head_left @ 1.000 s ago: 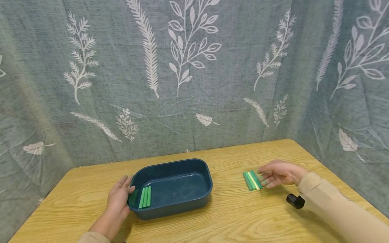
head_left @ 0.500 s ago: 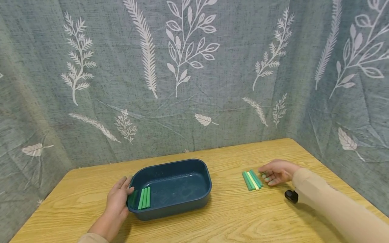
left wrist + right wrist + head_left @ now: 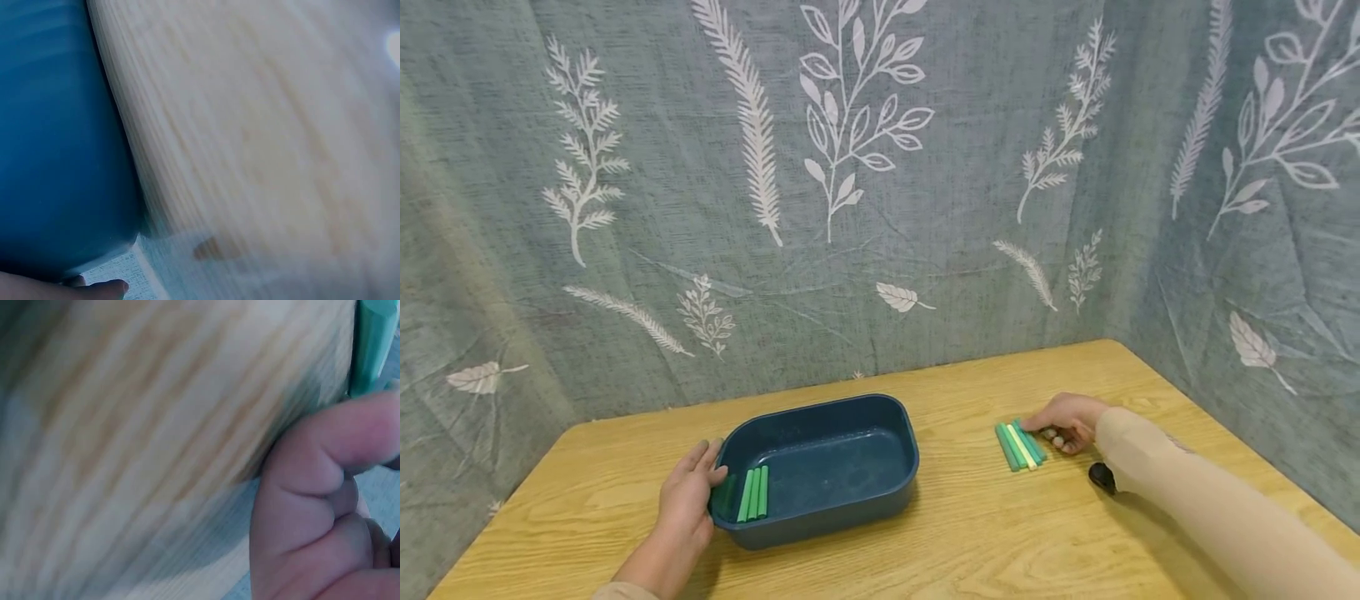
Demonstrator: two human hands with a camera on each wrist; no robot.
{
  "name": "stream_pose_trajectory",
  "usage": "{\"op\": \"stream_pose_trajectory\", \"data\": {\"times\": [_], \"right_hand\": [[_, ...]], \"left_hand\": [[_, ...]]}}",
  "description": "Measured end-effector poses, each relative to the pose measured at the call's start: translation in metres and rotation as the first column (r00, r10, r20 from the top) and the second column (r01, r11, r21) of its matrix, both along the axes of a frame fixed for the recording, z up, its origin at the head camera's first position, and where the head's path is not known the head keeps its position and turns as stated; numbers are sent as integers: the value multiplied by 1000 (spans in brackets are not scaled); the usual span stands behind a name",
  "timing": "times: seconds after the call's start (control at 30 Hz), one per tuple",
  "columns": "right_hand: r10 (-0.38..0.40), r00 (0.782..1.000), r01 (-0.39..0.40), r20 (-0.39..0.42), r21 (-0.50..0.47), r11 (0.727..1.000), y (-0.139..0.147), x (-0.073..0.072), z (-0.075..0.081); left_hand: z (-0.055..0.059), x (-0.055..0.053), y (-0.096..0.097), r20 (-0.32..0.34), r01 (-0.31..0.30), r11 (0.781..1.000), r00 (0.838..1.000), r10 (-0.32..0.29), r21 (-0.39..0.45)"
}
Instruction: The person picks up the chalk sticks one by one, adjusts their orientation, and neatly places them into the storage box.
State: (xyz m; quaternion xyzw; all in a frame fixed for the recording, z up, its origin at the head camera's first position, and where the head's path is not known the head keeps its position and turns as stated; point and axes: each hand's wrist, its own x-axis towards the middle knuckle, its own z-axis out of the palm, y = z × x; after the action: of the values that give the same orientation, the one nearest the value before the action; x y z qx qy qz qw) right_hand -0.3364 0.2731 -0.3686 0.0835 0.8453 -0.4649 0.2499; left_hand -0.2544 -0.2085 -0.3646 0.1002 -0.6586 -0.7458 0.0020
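A dark blue plastic basin (image 3: 820,505) stands on the wooden table, left of centre. My left hand (image 3: 685,487) holds its left end, thumb over the rim and fingers along the outer wall. Inside, at that end, three green chalk-like sticks (image 3: 752,494) lie side by side. Right of the basin, several similar sticks (image 3: 1008,447), green and teal with one yellow, lie in a row. My right hand (image 3: 1071,422) reaches the right side of this row, a fingertip at a teal stick (image 3: 373,344) and other fingers curled under. I cannot tell whether it pinches the stick.
The wooden table (image 3: 955,525) ends against a grey-green curtain (image 3: 850,333) with white leaf prints, behind and at the right. A small black device (image 3: 1102,478) sits under the right sleeve (image 3: 1172,467).
My right hand has moved slightly left onto the right side of the stick row, its fingers curling more. The left hand stays at the basin, and the whole head view has shifted slightly.
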Motion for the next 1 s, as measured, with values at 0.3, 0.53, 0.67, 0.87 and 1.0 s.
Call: {"op": "stream_pose_trajectory", "data": {"times": [0.3,0.53,0.67,0.87,1.0], "right_hand": [[-11,1000,11,5,-23,1000,0,-1,4],[-19,1000,19,-5,-32,999,2,-1,2],[-17,1000,17,-6,-9,1000,1,-2,4],[-6,1000,8,22,-93,996,5,0,6],[1,999,8,52,-161,987,11,3,8]], "left_hand": [[0,-1,0,0,2,1000,1000,-2,-13],[0,-2,2,6,-5,1000,1000,5,-10],[1,-1,1,10,-6,1000,1000,6,-2],[1,-1,1,10,-1,1000,1000,1,-1],[1,-1,1,1,6,1000,1000,-6,-4]]}}
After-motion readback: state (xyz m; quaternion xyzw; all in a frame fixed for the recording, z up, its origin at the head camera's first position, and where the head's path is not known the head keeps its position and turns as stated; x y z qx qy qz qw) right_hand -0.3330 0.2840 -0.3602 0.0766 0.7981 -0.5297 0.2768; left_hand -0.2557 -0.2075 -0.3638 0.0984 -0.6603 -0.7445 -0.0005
